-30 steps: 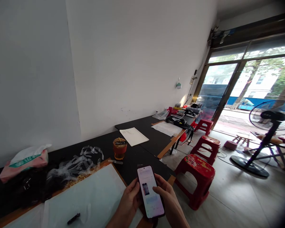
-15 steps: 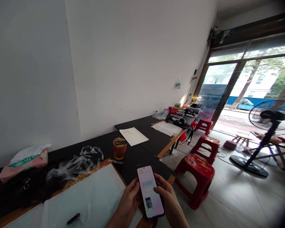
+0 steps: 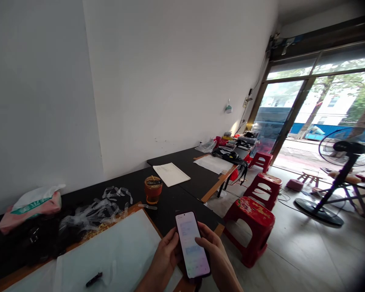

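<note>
Both hands were clamped on a lit phone (image 3: 192,244) at the tabletop's (image 3: 182,194) near edge: left hand (image 3: 164,261) gripping its side, right hand (image 3: 214,253) opposite, thumb on the screen.

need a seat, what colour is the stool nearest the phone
Red, with a flowered top: the stool, clearest in the head view.

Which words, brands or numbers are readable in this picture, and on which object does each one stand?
No text can be quoted.
Phone screen, held in left hand and right hand: too blurred.
Tissue pack green band: too small.
White sheet: faint marks, unreadable.
Orange cup: no label visible.
</note>
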Demonstrator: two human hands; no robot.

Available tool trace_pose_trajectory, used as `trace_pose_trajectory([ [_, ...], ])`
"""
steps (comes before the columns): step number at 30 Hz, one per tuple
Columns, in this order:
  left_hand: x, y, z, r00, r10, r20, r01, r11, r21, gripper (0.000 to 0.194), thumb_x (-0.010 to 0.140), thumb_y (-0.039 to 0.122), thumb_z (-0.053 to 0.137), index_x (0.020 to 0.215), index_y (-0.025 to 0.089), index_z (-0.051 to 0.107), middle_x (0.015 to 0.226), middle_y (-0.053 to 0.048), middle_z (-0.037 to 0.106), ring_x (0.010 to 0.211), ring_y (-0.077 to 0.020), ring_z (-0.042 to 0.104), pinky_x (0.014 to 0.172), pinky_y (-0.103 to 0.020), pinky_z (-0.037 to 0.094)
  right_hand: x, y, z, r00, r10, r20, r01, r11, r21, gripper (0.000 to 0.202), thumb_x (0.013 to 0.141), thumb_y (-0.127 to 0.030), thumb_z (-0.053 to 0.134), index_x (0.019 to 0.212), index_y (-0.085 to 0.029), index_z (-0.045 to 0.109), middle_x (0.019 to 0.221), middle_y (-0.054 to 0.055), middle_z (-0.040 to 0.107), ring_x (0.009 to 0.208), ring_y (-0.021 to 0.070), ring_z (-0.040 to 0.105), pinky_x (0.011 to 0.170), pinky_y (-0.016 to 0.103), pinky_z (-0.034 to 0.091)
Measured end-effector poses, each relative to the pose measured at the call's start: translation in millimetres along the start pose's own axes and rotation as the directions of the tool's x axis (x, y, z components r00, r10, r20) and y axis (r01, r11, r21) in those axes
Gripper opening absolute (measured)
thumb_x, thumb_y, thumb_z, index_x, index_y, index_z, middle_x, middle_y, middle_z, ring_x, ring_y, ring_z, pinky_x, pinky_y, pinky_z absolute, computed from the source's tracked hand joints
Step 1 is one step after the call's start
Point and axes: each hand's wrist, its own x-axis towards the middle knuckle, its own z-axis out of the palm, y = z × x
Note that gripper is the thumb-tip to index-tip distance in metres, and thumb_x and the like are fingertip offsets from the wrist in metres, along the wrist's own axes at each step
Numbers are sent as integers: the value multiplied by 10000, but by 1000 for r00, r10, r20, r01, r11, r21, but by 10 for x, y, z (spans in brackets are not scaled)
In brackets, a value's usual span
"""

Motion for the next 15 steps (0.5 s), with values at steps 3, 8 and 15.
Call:
trace_pose_trajectory([
  [3, 1, -2, -7, 1000, 3, 7, -3, 1000, 2, 384, 840, 362, 707, 1190, 207, 693, 1118, -123, 764, 1032, -283, 688, 886, -378, 496, 13, 11, 3, 1000, -9, -1, 9, 1000, -2, 409, 631, -285, 828, 1023, -207, 741, 934, 74, 785, 818, 286, 704, 726, 361, 509],
  [8, -5, -2, -4, 1000, 4, 1, -4, 1000, 11, 386, 851, 361, 694, 1206, 208, 682, 1095, -120, 769, 1011, -278, 693, 871, -374, 500, 23, 19, 1, 1000, -3, 16, 3, 1000, 1, 432, 617, -259, 821, 1037, -205, 739, 956, 86, 786, 813, 293, 710, 708, 362, 511],
  [15, 4, -4, -16, 1000, -8, -8, 8, 1000, 9, 410, 841, 368, 704, 1217, 208, 674, 1111, -126, 763, 1061, -295, 678, 878, -385, 501, 7, 12, -20, 1000, 3, 12, -3, 1000, 1, 384, 653, -197, 768, 1036, -220, 743, 943, 62, 790, 770, 249, 699, 707, 335, 510],
])
